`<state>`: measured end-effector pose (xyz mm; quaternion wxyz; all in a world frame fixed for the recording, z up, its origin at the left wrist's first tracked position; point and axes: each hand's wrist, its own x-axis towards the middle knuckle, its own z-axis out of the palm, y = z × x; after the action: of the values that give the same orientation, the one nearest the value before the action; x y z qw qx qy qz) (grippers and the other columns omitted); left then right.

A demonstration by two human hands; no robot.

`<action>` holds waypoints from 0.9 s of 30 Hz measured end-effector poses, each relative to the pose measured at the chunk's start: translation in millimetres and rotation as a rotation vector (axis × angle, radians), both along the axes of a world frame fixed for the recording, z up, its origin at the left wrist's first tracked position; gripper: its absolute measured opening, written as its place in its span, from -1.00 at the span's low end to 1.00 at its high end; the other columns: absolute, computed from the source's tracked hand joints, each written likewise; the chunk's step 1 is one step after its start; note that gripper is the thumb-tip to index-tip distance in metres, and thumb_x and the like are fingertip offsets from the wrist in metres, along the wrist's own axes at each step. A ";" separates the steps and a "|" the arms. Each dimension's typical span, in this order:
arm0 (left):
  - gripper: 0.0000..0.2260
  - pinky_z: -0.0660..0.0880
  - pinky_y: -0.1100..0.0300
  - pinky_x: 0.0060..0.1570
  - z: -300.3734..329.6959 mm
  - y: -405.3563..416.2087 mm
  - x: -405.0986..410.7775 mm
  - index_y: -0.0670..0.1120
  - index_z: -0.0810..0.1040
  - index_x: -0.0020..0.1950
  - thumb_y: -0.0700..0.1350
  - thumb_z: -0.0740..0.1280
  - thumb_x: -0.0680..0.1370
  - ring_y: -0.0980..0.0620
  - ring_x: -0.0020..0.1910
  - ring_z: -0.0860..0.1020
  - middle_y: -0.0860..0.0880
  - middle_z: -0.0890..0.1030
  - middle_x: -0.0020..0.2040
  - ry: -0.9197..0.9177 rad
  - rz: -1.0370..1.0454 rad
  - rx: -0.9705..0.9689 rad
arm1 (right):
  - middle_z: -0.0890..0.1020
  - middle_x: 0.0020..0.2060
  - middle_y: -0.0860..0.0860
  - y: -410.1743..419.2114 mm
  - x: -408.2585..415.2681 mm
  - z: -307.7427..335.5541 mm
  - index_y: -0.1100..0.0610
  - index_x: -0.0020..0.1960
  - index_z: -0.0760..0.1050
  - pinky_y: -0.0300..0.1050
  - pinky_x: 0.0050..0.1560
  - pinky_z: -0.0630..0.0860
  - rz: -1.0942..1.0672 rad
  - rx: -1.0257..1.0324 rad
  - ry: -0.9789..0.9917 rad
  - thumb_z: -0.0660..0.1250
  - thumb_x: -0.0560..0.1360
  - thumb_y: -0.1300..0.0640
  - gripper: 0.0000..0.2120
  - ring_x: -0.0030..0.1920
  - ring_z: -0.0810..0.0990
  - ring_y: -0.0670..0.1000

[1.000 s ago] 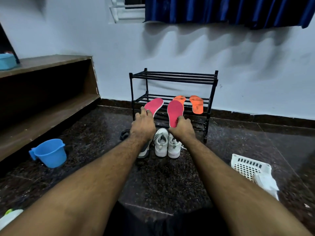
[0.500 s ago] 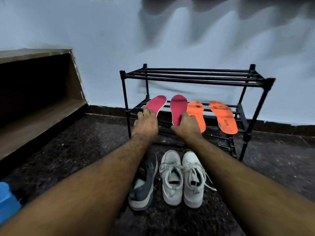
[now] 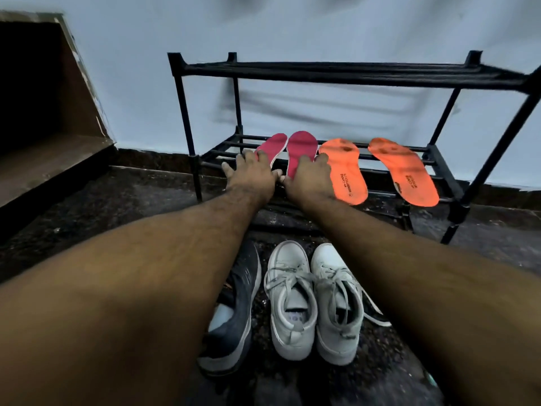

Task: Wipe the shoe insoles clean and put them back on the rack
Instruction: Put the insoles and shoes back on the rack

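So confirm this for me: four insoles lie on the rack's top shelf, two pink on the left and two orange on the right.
Not the top shelf. The head view shows the pink insoles and orange insoles lying on the lower shelf of the black rack; no insole lies on the top shelf. Pink left, orange right is correct.

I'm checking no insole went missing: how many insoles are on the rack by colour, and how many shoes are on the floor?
Pink insoles: 2
Orange insoles: 2
White shoes: 2
Dark grey shoes: 1 in view
Total: 7
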<state>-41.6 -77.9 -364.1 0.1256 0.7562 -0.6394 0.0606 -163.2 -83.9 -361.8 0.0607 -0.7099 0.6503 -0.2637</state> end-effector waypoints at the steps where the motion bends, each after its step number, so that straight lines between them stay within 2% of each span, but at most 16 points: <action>1: -0.40 0.13 -0.37 0.41 3.3 8.7 -0.6 -0.16 0.16 0.57 0.20 0.11 0.66 -0.24 0.49 0.24 -0.26 0.26 0.49 0.036 0.008 -0.011 | 0.33 0.30 0.22 7.2 -4.6 2.0 0.19 0.32 0.40 0.06 0.20 0.43 0.009 -0.021 -0.005 0.40 0.50 -0.12 -0.47 0.28 0.39 0.24; 5: -0.42 0.24 -0.25 0.41 8.3 62.2 -8.8 -0.16 0.20 0.54 0.13 0.22 0.63 -0.21 0.45 0.30 -0.24 0.32 0.46 -0.042 -0.032 -0.079 | 0.40 0.21 0.20 51.9 -30.5 8.1 0.16 0.29 0.45 0.12 0.19 0.44 0.018 -0.063 -0.017 0.39 0.51 -0.05 -0.55 0.22 0.43 0.26; 8: -0.52 0.39 -0.12 0.30 -10.0 114.6 -22.5 -0.14 0.31 0.45 0.04 0.27 0.60 -0.18 0.32 0.42 -0.20 0.43 0.34 -0.104 -0.124 -0.131 | 0.42 0.17 0.17 100.6 -53.9 -5.0 0.13 0.26 0.49 0.12 0.15 0.45 0.013 -0.064 0.024 0.36 0.53 0.00 -0.65 0.19 0.45 0.24; 11: -0.59 0.43 -0.07 0.21 -38.3 164.1 -42.2 -0.11 0.36 0.39 0.01 0.26 0.59 -0.16 0.27 0.45 -0.16 0.45 0.30 -0.079 -0.205 -0.054 | 0.42 0.14 0.16 153.4 -71.6 -33.1 0.13 0.21 0.48 0.11 0.12 0.45 -0.003 -0.026 0.064 0.32 0.55 0.00 -0.70 0.16 0.45 0.21; 14: -0.66 0.45 -0.06 0.16 -72.6 209.5 -65.1 -0.09 0.40 0.34 0.00 0.21 0.61 -0.17 0.25 0.44 -0.16 0.44 0.29 -0.055 -0.321 0.127 | 0.46 0.07 0.15 192.9 -81.3 -62.9 0.13 0.13 0.49 0.09 0.05 0.46 -0.034 -0.012 0.124 0.31 0.53 0.00 -0.74 0.09 0.48 0.20; 16: -0.62 0.40 -0.07 0.30 -95.5 234.2 -80.4 -0.12 0.43 0.36 0.02 0.23 0.59 -0.19 0.38 0.33 -0.19 0.32 0.44 -0.041 -0.337 0.218 | 0.50 0.04 0.13 211.2 -87.2 -82.6 0.12 0.10 0.48 0.08 0.00 0.47 -0.017 0.008 0.164 0.29 0.52 -0.04 -0.73 0.06 0.50 0.18; 18: -0.54 0.30 -0.02 0.43 -109.0 245.2 -88.4 -0.14 0.38 0.41 0.02 0.29 0.56 -0.16 0.50 0.18 -0.19 0.17 0.55 -0.027 -0.288 0.222 | 0.52 0.07 0.11 222.8 -91.5 -101.2 0.11 0.13 0.45 0.08 0.02 0.47 0.004 0.047 0.185 0.28 0.51 -0.09 -0.68 0.10 0.49 0.16; 20: -0.52 0.27 0.01 0.46 -119.2 245.2 -91.4 -0.14 0.31 0.45 0.00 0.29 0.59 -0.15 0.55 0.12 -0.17 0.07 0.60 0.009 -0.251 0.208 | 0.51 0.13 0.07 227.7 -96.9 -121.6 0.11 0.21 0.41 0.08 0.03 0.48 0.035 0.072 0.254 0.31 0.49 -0.14 -0.58 0.16 0.47 0.12; 23: -0.48 0.37 -0.01 0.38 -134.8 244.9 -95.6 -0.10 0.17 0.49 -0.02 0.30 0.61 -0.15 0.58 0.11 -0.09 -0.15 0.64 0.103 -0.211 0.237 | 0.48 0.20 0.02 225.7 -99.4 -142.6 0.09 0.31 0.35 0.06 0.06 0.47 0.086 0.074 0.357 0.38 0.46 -0.10 -0.49 0.21 0.43 0.08; 27: -0.57 0.51 -0.09 0.17 -149.2 240.7 -96.5 -0.10 0.19 0.39 -0.14 0.28 0.58 -0.18 0.52 0.19 -0.04 -0.26 0.63 0.175 -0.181 0.219 | 0.53 0.13 -0.04 215.1 -88.5 -144.0 0.03 0.21 0.41 0.06 0.03 0.44 0.005 0.097 0.316 0.36 0.52 0.05 -0.71 0.20 0.43 0.04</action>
<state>-138.1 162.8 -513.3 0.1025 0.7071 -0.6942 -0.0872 -251.7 131.2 -505.8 -0.0074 -0.7405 0.6618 -0.1171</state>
